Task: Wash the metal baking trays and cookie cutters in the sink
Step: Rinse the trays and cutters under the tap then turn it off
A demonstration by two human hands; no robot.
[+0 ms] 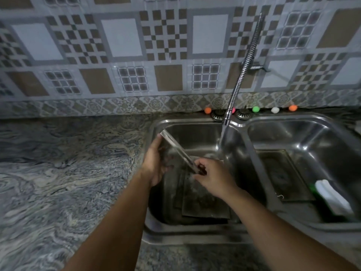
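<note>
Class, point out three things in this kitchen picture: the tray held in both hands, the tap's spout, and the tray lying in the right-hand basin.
Held tray (176, 148), head view: on its bright upper edge.
Tap spout (227, 116), head view: on the metal nozzle tip.
Tray in right basin (283, 175), head view: on its dark flat bottom.

Tilted metal baking tray (176, 148) motion-blurred, its lower end hidden behind right hand (212, 178). Dark flat trays on left basin floor (205, 204) murky, count unclear, perhaps two. White-and-green object (332, 198) in right basin indistinct. Forearms cut off at bottom edge.
</note>
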